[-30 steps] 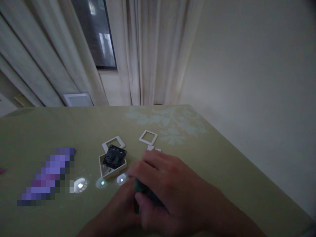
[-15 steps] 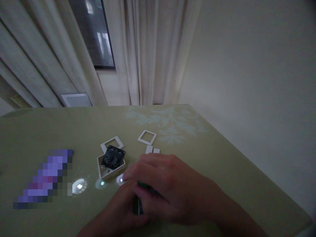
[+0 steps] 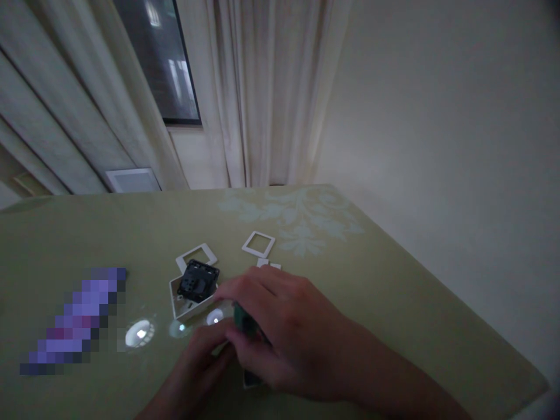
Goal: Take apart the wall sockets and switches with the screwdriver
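My right hand [image 3: 289,332] is closed around a small green-handled tool [image 3: 245,321]; its tip is hidden by the fingers. Close against it on the left, my left hand [image 3: 207,356] has bent fingers meeting near the right thumb, and what they pinch is hidden. Under the right hand a dark piece with a pale edge [image 3: 251,380] shows only in part. Just beyond the hands, a black socket or switch module [image 3: 199,281] rests tilted in a white square box [image 3: 174,303].
Behind the box lies a white frame [image 3: 210,252], with another square white frame [image 3: 258,255] to its right. Small white plates [image 3: 263,262] lie partly behind my right hand. A blurred purple object [image 3: 79,318] is at left. A wall [image 3: 459,175] borders the table's right side.
My left hand has drawn slightly left and down, opening a gap between its fingers. More of the green handle and the dark piece now shows. The box and frames keep their places.
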A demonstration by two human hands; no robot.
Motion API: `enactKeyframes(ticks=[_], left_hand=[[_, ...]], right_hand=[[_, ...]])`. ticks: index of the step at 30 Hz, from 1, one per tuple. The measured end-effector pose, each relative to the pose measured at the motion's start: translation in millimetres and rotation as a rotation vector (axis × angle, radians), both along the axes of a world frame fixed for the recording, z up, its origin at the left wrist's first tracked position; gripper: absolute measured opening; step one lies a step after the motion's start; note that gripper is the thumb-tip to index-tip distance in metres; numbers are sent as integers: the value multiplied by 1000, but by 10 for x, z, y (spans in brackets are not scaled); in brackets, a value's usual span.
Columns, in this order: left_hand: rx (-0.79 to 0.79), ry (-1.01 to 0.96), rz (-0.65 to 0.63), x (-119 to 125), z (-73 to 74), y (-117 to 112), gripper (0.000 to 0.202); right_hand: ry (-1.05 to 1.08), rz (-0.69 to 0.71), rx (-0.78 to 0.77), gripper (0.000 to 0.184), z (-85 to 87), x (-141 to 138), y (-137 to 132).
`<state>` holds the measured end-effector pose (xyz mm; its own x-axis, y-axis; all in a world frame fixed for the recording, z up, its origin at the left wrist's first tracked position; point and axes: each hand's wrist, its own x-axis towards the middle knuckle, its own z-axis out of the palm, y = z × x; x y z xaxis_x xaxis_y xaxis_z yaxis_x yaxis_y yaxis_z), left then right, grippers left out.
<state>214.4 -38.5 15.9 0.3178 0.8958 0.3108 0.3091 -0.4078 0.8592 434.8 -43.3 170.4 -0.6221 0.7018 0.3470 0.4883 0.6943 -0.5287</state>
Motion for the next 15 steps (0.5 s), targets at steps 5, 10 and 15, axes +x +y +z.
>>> enactKeyframes(ticks=[5, 10, 15], left_hand=[[-28, -30, 113, -66, -193, -70, 27], [-34, -7, 115, -137, -162, -67, 25], [-31, -36, 72, -69, -121, -29, 22]], right_hand=[[111, 25, -50, 39, -42, -21, 25], [156, 13, -55, 41, -63, -25, 46], [127, 59, -102, 46, -82, -23, 58]])
